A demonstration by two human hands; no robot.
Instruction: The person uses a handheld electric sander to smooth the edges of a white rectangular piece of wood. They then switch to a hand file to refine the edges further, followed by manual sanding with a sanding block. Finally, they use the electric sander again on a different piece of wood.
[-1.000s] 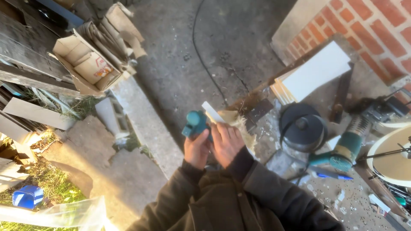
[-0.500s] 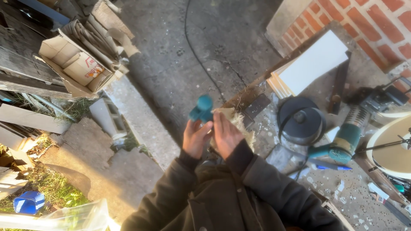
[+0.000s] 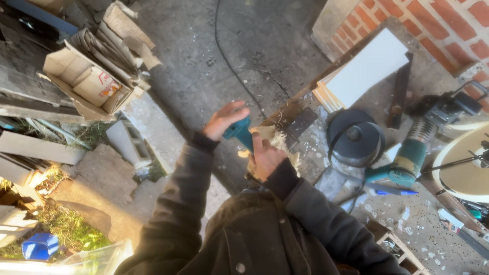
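Since the earlier frames both hands had risen higher in the frame, and the left hand had shifted from a full grasp of the teal tool to resting on top of it, fingers stretched out and loose, palm touching its upper end. At far left a blue container lay on the grass in the lower corner, and above it, in the upper left, a cardboard box held folded sacks beside weathered boards. A grey block stood on the concrete just left of the raised left sleeve. A black cable ran down the floor from the top edge toward the hands. At centre the tool sat between the two hands, over the bench's left edge. The right hand was closed around a pale, frayed piece of material, its thumb touching the tool's lower side. Just right of it a small dark tile lay on the bench. Further right were a stack of white tiles under the brick wall, a round black disc guard, then a teal power drill lying on its side. At the right edge a pale round disc showed partly.
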